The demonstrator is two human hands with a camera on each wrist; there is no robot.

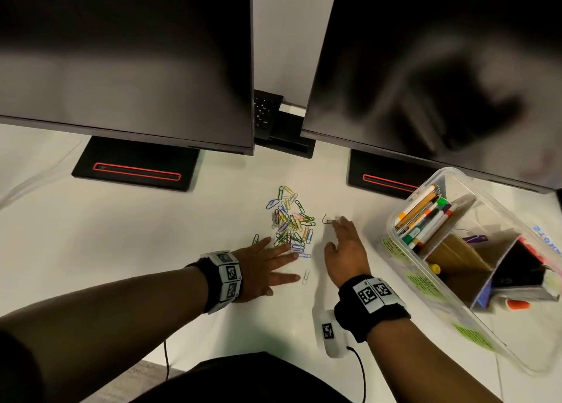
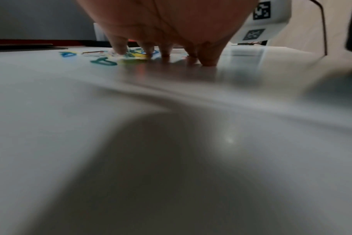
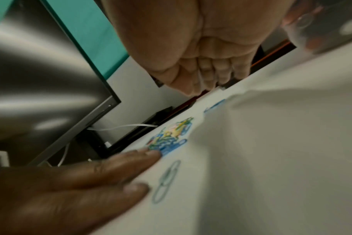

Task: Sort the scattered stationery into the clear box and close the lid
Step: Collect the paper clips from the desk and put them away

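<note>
Both hands are laid on a white desk (image 1: 121, 235) beside a heap of coloured paper clips (image 1: 290, 220). Left hand (image 1: 264, 265) is spread flat, fingers straight, its fingertips (image 2: 167, 55) touching the heap's near edge. Right hand (image 1: 345, 250) is held at the heap's three o'clock, fingers extended and together; a bent wire clip (image 1: 328, 220) appears to be touched by its fingertips, though blur makes this uncertain. A single pale clip (image 1: 305, 276) is seen between the hands. The clear box (image 1: 404, 259), lid off, is set at three o'clock, with pens (image 1: 425, 220) and cardboard dividers (image 1: 456, 250) inside. Two dark monitors (image 1: 127, 61) are stood at twelve o'clock.
</note>
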